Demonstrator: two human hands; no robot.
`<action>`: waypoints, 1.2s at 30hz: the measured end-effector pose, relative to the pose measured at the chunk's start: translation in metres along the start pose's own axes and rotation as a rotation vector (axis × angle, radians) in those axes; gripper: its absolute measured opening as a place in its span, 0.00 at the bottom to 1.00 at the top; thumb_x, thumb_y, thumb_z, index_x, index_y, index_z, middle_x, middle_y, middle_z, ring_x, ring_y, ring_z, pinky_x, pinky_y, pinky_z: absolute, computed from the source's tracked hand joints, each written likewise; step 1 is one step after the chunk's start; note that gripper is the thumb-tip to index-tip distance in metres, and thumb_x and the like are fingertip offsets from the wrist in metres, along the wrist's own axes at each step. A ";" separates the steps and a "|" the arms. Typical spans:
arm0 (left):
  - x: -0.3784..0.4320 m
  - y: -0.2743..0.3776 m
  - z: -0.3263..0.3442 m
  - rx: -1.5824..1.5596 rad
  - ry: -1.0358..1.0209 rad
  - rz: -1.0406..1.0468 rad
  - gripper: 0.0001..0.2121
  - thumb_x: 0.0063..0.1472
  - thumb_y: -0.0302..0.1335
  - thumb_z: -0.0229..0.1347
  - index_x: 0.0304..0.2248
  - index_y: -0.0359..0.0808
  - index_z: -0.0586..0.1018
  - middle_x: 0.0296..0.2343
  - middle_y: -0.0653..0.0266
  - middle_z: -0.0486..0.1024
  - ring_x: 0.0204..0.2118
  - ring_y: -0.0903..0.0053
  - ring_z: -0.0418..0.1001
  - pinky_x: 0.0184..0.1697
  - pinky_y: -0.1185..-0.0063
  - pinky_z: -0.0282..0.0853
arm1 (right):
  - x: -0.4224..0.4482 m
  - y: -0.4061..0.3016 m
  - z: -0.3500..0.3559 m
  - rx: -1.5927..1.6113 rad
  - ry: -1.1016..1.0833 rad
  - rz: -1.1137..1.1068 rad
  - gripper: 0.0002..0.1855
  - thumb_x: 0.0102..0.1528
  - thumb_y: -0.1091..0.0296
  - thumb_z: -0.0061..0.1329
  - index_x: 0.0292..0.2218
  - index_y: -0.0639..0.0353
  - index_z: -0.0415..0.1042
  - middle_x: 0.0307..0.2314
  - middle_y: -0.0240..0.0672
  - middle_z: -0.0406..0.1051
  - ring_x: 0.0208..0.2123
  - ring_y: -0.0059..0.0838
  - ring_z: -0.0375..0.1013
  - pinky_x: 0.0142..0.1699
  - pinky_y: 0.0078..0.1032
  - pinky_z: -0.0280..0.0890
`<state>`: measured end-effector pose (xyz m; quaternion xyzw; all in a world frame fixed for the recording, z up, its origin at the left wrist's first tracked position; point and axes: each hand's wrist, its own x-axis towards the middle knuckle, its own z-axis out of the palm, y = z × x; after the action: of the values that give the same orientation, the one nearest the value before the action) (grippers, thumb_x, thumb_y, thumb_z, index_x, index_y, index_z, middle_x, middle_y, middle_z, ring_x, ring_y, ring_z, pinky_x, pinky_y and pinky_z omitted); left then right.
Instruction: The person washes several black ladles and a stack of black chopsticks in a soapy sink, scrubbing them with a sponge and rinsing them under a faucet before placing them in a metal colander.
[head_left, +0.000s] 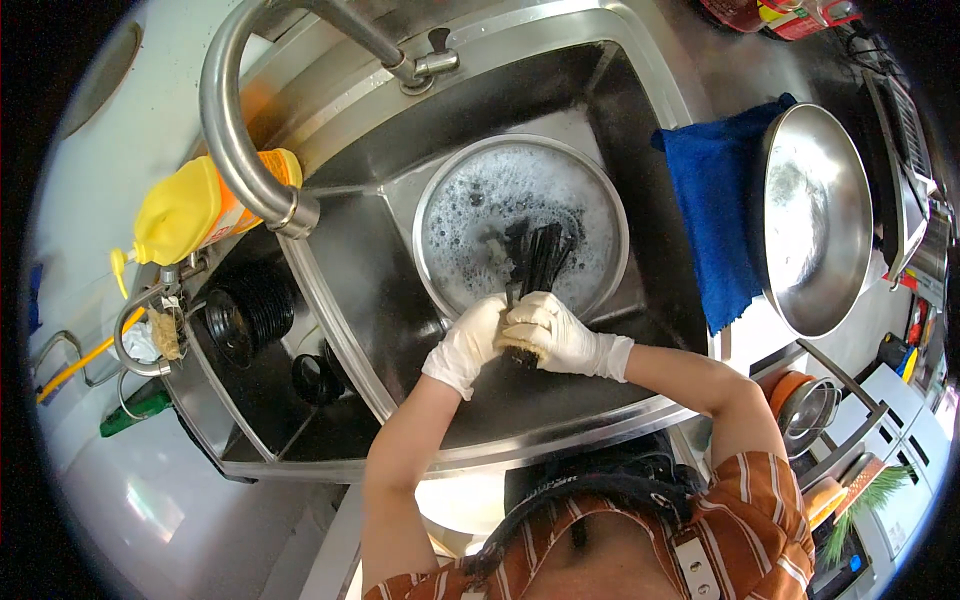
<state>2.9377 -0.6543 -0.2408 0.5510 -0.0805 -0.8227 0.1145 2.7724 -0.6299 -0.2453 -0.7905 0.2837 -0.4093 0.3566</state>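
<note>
Both hands wear thin white gloves and meet at the near rim of a round metal basin of foamy water, which stands in the stainless steel sink. My right hand is closed around a bundle of dark, slender utensils, perhaps chopsticks; their far ends lie over the suds. A beige sponge or cloth is pressed under the fingers. My left hand touches the same bundle from the left and grips a thin dark piece of it. How the left fingers are placed is partly hidden.
A curved steel faucet arches over the sink divider. Stacked black dishes and a black cup-like item sit in the left basin. A yellow bottle stands behind it. On the right are a blue cloth and a large metal bowl.
</note>
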 end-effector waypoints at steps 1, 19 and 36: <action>0.003 -0.008 -0.004 0.111 -0.123 0.148 0.12 0.58 0.29 0.37 0.36 0.34 0.70 0.28 0.62 0.72 0.25 0.77 0.71 0.25 0.81 0.68 | 0.000 -0.003 0.003 0.001 0.047 0.019 0.24 0.32 0.75 0.57 0.35 0.53 0.68 0.35 0.33 0.61 0.39 0.35 0.62 0.46 0.33 0.58; 0.083 -0.037 0.019 -0.469 0.245 0.225 0.20 0.59 0.34 0.49 0.46 0.28 0.63 0.32 0.57 0.72 0.26 0.72 0.72 0.27 0.79 0.71 | -0.032 0.032 0.003 -0.030 -0.042 0.193 0.16 0.38 0.77 0.54 0.31 0.60 0.64 0.41 0.44 0.61 0.45 0.44 0.62 0.50 0.38 0.57; 0.084 -0.039 0.011 -0.285 -0.140 -0.116 0.10 0.51 0.28 0.53 0.33 0.32 0.75 0.28 0.60 0.74 0.28 0.76 0.72 0.32 0.82 0.68 | -0.017 -0.005 -0.056 0.252 -0.494 0.337 0.12 0.42 0.77 0.49 0.33 0.61 0.68 0.34 0.41 0.63 0.40 0.40 0.65 0.46 0.30 0.61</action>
<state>2.8931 -0.6394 -0.3211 0.4744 0.0611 -0.8673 0.1378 2.7169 -0.6332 -0.2255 -0.7574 0.2625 -0.1724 0.5725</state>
